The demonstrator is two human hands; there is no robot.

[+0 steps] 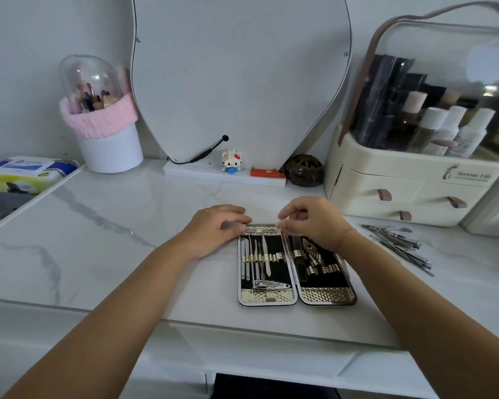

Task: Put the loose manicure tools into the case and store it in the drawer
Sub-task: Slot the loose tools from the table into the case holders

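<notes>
Resting flat left hand [216, 229] on open gold-trimmed black manicure case [271, 298]. Curling right hand [311, 223] at its top edge; cannot tell grip.

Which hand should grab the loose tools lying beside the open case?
Right. The loose tools lie right of the case, nearest the right hand; the left hand rests at its left corner.

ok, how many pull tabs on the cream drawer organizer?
3 brown strap pull tabs on the cream plastic organizer: upper left, upper right, lower middle. None appear hidden.
</notes>
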